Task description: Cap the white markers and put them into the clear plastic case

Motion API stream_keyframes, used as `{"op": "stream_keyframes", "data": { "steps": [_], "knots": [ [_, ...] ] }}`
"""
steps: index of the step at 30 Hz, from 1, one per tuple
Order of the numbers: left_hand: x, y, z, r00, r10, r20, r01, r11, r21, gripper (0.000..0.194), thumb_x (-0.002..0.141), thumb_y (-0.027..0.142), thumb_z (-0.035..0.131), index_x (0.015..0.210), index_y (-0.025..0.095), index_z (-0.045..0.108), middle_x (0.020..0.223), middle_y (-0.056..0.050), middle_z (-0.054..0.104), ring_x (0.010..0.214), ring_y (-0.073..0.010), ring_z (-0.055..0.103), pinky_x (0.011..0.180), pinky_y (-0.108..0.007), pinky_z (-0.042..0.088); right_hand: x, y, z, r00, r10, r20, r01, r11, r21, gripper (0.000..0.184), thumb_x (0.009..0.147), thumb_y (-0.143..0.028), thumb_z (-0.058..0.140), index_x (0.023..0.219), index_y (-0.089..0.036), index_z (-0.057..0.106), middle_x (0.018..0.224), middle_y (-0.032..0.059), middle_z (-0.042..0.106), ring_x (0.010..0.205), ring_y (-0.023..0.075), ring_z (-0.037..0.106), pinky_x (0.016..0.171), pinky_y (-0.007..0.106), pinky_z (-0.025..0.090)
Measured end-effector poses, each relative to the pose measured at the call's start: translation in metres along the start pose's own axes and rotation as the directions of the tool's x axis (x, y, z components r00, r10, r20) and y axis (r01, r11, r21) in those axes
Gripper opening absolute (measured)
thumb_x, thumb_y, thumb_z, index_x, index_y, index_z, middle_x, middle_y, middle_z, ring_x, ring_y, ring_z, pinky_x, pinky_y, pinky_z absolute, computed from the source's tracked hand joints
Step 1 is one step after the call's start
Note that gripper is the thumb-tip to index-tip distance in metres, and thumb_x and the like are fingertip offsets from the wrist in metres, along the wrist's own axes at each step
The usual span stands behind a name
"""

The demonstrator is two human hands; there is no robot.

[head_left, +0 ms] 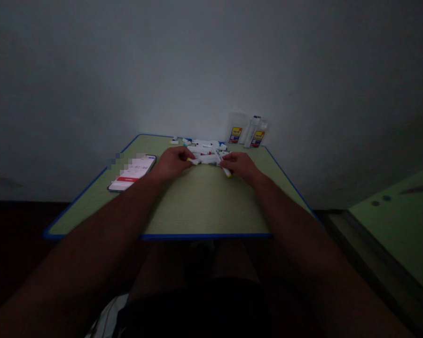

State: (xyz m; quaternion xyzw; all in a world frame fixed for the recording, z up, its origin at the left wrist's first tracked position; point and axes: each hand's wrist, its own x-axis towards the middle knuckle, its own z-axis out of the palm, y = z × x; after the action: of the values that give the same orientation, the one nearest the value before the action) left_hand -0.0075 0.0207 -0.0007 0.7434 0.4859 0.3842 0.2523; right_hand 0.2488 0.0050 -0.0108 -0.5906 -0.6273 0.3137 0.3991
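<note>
Over the far part of the table, my left hand [174, 163] is closed, its fingertips pinching a small white marker cap [193, 161] with a yellow edge. Across from it, my right hand [240, 164] grips a white marker [226, 170] that slants toward me, its near end yellow. The two pieces are apart. Just beyond and between my hands lies a loose pile of white markers [200, 149] with coloured ends, some blue and red. My fingers partly cover the nearest ones.
A lit phone [134, 172] lies at the left of the green, blue-edged table [204, 206]. Two clear plastic cases [237, 127] with yellow labels stand at the back right against the wall; the right one holds a few markers. Small white pieces [174, 141] lie at the back left.
</note>
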Motion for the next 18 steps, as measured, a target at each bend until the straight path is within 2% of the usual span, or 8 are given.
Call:
{"op": "stream_keyframes", "data": {
  "steps": [11, 18],
  "knots": [
    [0.0005, -0.0025, 0.0003, 1.000, 0.029, 0.004, -0.029, 0.999, -0.043, 0.017, 0.065, 0.019, 0.073, 0.082, 0.019, 0.073, 0.064, 0.002, 0.056, 0.062, -0.0129, 0.046, 0.061, -0.030, 0.036, -0.0012, -0.0023, 0.0007, 0.999, 0.036, 0.007, -0.037, 0.996, 0.082, 0.022, 0.076, -0.019, 0.079, 0.097, -0.012, 0.073, 0.083, 0.0084, 0.075, 0.061, 0.0127, 0.064, 0.053, 0.022, 0.051],
    [0.0004, -0.0018, 0.0007, 1.000, 0.012, 0.013, -0.012, 0.999, -0.044, 0.018, 0.064, 0.019, 0.073, 0.083, 0.018, 0.073, 0.065, 0.002, 0.055, 0.061, -0.0127, 0.046, 0.061, -0.032, 0.035, -0.0024, -0.0069, 0.0023, 0.996, 0.063, 0.061, -0.073, 0.982, 0.177, 0.037, 0.082, -0.006, 0.064, 0.118, -0.011, 0.067, 0.078, 0.0078, 0.076, 0.053, 0.0116, 0.062, 0.049, 0.021, 0.050]
  ]
}}
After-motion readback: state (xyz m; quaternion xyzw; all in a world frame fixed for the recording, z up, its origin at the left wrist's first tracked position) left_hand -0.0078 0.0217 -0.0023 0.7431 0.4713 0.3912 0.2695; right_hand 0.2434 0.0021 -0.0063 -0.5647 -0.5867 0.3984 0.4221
